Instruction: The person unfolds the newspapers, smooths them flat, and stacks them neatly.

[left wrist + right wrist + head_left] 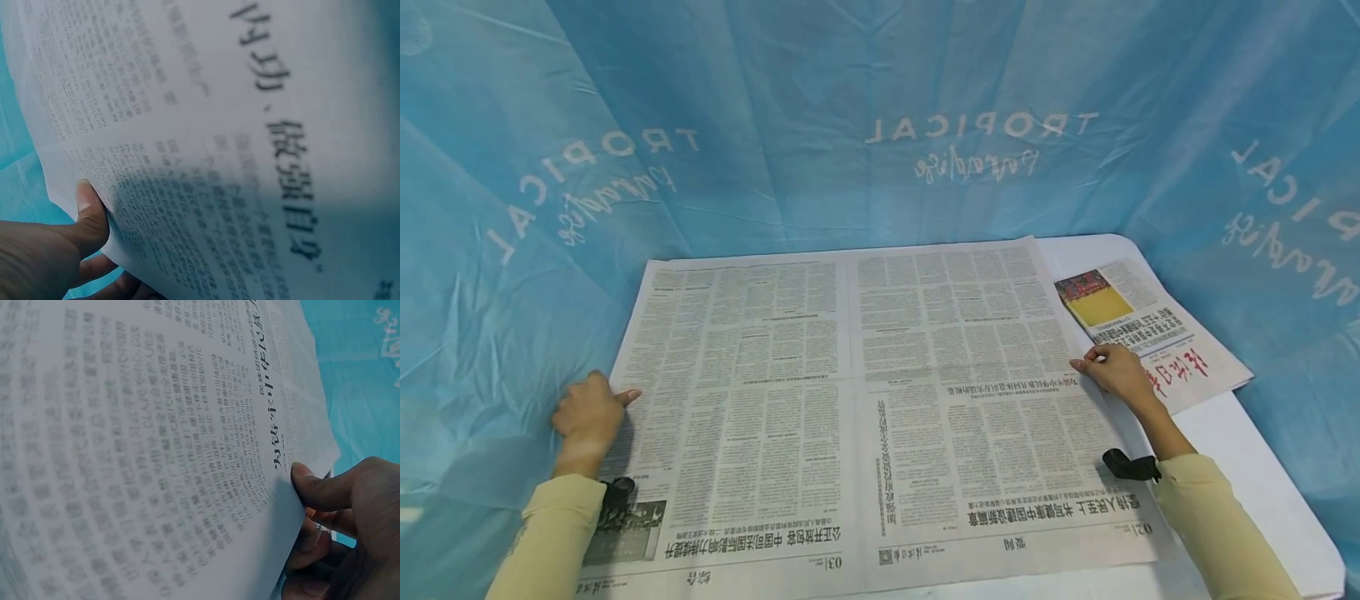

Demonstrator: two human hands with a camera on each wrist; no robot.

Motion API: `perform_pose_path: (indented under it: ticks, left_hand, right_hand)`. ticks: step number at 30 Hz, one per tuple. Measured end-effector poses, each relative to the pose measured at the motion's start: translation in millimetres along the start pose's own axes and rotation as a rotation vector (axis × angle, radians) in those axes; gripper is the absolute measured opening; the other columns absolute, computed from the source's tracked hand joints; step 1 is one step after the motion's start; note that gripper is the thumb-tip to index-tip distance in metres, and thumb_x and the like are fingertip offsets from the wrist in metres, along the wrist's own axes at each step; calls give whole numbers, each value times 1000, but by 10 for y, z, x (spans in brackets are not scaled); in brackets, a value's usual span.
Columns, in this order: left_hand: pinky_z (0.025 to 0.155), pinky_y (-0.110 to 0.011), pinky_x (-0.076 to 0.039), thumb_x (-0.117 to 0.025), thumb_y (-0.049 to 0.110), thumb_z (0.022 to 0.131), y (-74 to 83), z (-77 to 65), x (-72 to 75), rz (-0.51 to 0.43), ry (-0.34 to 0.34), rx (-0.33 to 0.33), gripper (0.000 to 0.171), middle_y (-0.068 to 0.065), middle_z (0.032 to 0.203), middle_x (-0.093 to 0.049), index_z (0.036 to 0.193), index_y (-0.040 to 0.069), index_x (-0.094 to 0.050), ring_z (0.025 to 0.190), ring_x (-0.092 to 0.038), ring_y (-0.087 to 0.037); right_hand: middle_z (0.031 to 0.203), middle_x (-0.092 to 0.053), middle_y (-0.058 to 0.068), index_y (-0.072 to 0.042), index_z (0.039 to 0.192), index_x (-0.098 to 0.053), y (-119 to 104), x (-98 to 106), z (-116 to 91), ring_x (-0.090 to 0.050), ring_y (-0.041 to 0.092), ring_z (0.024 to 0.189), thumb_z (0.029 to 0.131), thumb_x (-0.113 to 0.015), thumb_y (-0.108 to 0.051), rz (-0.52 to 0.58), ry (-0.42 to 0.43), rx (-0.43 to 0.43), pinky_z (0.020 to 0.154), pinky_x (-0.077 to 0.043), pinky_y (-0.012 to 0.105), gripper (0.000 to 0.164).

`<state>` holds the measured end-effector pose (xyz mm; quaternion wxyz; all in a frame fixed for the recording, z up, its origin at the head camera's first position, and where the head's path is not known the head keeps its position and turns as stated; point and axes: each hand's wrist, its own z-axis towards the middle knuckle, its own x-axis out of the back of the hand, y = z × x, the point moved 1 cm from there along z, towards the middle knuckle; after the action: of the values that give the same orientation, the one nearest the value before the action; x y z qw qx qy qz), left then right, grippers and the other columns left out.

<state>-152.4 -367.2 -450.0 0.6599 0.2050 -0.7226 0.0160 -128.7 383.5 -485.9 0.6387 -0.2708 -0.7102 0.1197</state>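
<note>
A newspaper (850, 400) lies spread wide over the white table, its centre fold running from the far edge toward me. At its left edge is my left hand (587, 414), the thumb (87, 203) over the printed side and the other fingers behind the sheet. My right hand (1118, 375) pinches the right edge between thumb and curled fingers. In the right wrist view the thumb (312, 484) presses on the page, and the sheet bows toward the camera. Parts of the left fingers are hidden by the paper.
A folded newspaper (1195, 367) with red lettering and a yellow picture lies at the right, beside my right hand. Blue curtains (880, 192) with white lettering hang behind and along both sides of the white table (1232, 467).
</note>
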Motion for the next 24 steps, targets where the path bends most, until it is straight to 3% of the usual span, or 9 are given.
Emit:
perform_pose_path:
  ticks: [10,18,24]
  left_hand:
    - [44,-48,-37,-68,29,93,-9,-100,-37,-66,66,-55,46,-36,69,-50,82,-11,-48,53,-52,-44]
    - [51,-56,-41,-65,31,94,14,-75,-34,-29,43,5,51,-45,86,-50,96,-15,-44,73,-55,-58]
    - [63,-64,-41,-66,26,93,94,-80,-48,15,80,23,56,-46,97,-45,109,-20,-39,88,-49,-62]
  right_hand:
    - [60,-50,3,0,85,-57,-62,42,-73,-46,18,52,94,-62,-31,-69,34,28,47,-34,32,33]
    - [68,-57,9,-3,83,-55,-98,40,-114,-48,19,56,94,-62,-40,-133,36,-1,48,-34,31,39]
    - [66,-55,11,-5,80,-52,-66,14,-150,-48,21,55,92,-62,-48,-181,67,-16,47,-32,32,46]
